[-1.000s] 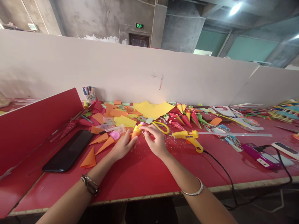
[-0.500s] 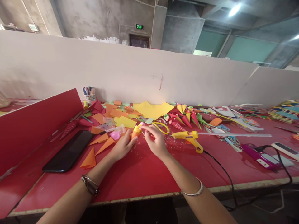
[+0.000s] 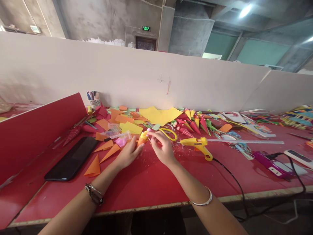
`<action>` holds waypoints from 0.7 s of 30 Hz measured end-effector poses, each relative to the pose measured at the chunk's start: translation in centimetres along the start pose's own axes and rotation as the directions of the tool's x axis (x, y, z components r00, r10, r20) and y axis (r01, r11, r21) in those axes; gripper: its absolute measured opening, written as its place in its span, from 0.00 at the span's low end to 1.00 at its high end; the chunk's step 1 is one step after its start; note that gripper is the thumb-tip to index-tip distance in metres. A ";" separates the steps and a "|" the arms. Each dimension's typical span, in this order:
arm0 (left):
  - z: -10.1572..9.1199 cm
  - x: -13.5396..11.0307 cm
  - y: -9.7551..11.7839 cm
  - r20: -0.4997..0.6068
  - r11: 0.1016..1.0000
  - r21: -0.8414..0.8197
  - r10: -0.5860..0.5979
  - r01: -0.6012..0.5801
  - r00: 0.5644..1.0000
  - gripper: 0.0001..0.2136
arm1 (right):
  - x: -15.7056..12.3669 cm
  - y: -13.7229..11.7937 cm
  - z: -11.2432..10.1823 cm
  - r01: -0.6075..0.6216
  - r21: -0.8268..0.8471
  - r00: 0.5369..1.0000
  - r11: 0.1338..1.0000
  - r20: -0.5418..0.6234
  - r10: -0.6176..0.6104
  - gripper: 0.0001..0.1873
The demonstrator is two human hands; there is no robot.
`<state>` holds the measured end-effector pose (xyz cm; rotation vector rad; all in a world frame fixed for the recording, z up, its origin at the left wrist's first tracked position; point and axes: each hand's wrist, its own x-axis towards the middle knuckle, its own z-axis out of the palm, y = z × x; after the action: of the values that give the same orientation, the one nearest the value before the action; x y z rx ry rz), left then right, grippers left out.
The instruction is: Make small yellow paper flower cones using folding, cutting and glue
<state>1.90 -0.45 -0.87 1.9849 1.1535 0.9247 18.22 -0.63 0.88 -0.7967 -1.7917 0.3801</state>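
My left hand [image 3: 129,152] is closed around a small orange paper cone [image 3: 142,140] topped with yellow like an ice cream. Small pink balls [image 3: 149,130] sit at its tip. From the right, my right hand [image 3: 162,147] reaches in with its index fingertip against one pink ball, the thumb bent close beneath. The fingers partly cover the ball and the cone's side. Behind my left hand lies a pink lump in clear plastic [image 3: 120,141]. Yellow-handled scissors [image 3: 169,133] rest just beyond my right hand.
A yellow glue gun [image 3: 198,144] with a clear stick lies right of my hands, its black cord running off the front edge. A black phone [image 3: 72,160] and orange paper pieces [image 3: 93,166] lie left. Finished-looking cones [image 3: 202,124] are heaped behind. A purple power strip [image 3: 271,164] stands right.
Almost nothing differs. Both hands stay in place on the cone, with at most a slight shift of the fingers at its pink top.
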 end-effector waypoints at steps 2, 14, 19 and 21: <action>0.0 0.0 0.1 -0.009 1.000 0.011 0.003 -0.003 1.000 0.12 | 0.0 0.0 0.0 -0.018 0.004 1.000 1.000 -0.023 0.018 0.15; 0.1 -0.2 0.3 -0.025 0.946 0.325 0.004 0.004 1.000 0.10 | -0.1 0.0 0.1 -0.059 -0.009 0.996 0.998 -0.071 0.059 0.04; 0.1 -0.2 0.4 -0.015 0.926 0.377 0.013 -0.007 1.000 0.11 | -0.1 0.0 0.0 -0.046 -0.023 0.997 0.999 -0.061 0.044 0.05; 0.0 -0.2 0.5 -0.021 0.924 0.383 0.018 -0.009 1.000 0.11 | -0.1 -0.1 0.0 -0.041 -0.020 0.998 0.999 -0.059 0.039 0.05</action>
<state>2.04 -0.84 -0.55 2.2951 1.4231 0.7742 18.19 -0.72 0.85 -0.8515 -1.7303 0.3607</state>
